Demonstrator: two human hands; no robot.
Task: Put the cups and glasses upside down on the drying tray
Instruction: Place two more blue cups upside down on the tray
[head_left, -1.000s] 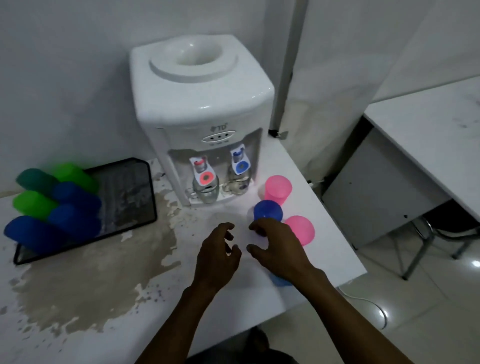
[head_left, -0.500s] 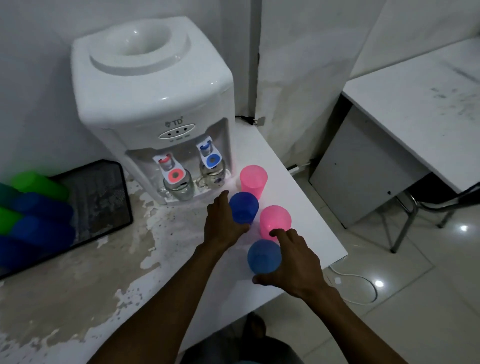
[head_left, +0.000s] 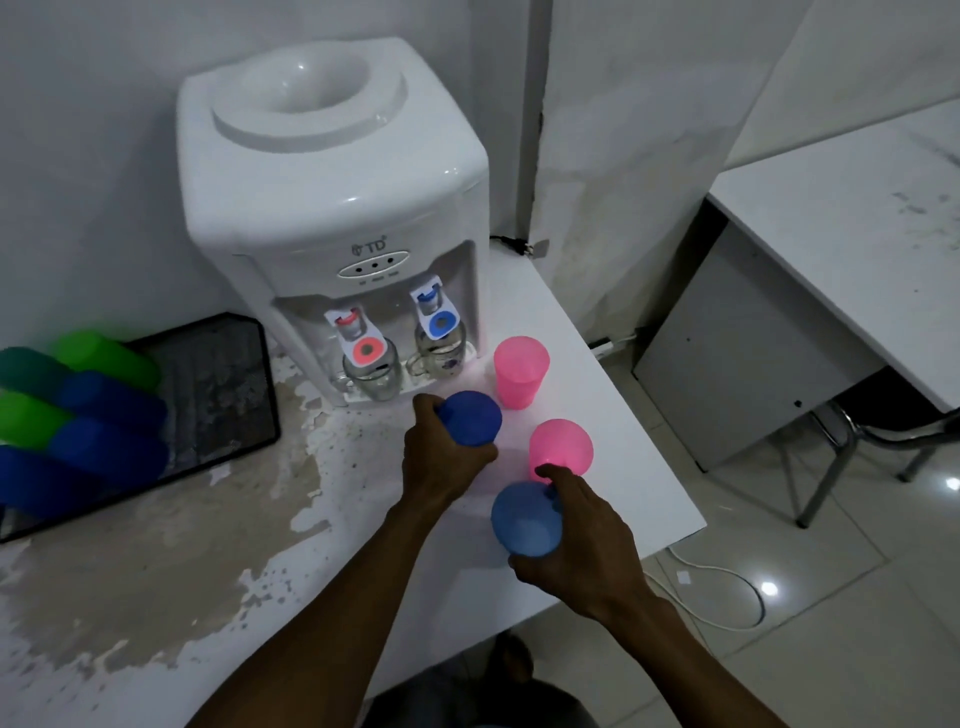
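Several plastic cups stand on the white counter right of the water dispenser. My left hand (head_left: 441, 457) is wrapped around a dark blue cup (head_left: 470, 418). My right hand (head_left: 576, 540) grips a lighter blue cup (head_left: 524, 519) near the counter's front edge. Two pink cups stay free: one (head_left: 521, 370) upright beside the dispenser, another (head_left: 561, 448) between my hands' cups. The black drying tray (head_left: 218, 395) lies at the left, holding several blue and green cups (head_left: 98, 426) upside down.
A white water dispenser (head_left: 332, 218) stands at the back with two glass mugs (head_left: 371, 376) under its taps. The counter (head_left: 156, 571) is stained and wet left of my arms. Its right edge drops to a tiled floor with a white cable (head_left: 727, 587); a second table (head_left: 857, 218) stands at right.
Both hands have closed on the blue cups they were reaching for. The view has shifted slightly left, showing more of the tray.
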